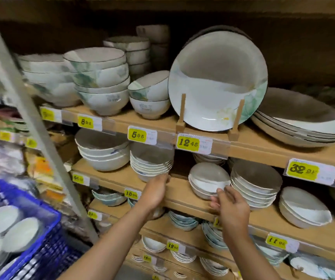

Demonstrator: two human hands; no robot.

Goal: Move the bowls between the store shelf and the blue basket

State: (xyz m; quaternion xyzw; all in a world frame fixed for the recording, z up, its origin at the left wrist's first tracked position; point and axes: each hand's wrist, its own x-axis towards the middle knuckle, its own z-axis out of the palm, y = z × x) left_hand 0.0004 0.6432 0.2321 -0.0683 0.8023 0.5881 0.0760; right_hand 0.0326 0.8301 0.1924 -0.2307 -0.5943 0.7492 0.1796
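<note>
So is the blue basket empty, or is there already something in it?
Not empty. Several pale bowls lie inside the blue basket at lower left; blur hides their exact number.

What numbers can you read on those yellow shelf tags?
"8 95": upper-shelf tag
"5 95": next tag
"12 45": middle tag
"32": right tag, small digits blurred
"18": lower tag
"11": bottom-right tag
Other tags, white print: blurred.

- Tiers of wooden shelves (263, 143) filled the view, the top recess dim.
- Yellow price tags (188, 142) lined the shelf edges.
- A grey metal post (30, 110) slanted across the left.
- A large plate (219, 77) stood in a wooden stand (182, 112).
</note>
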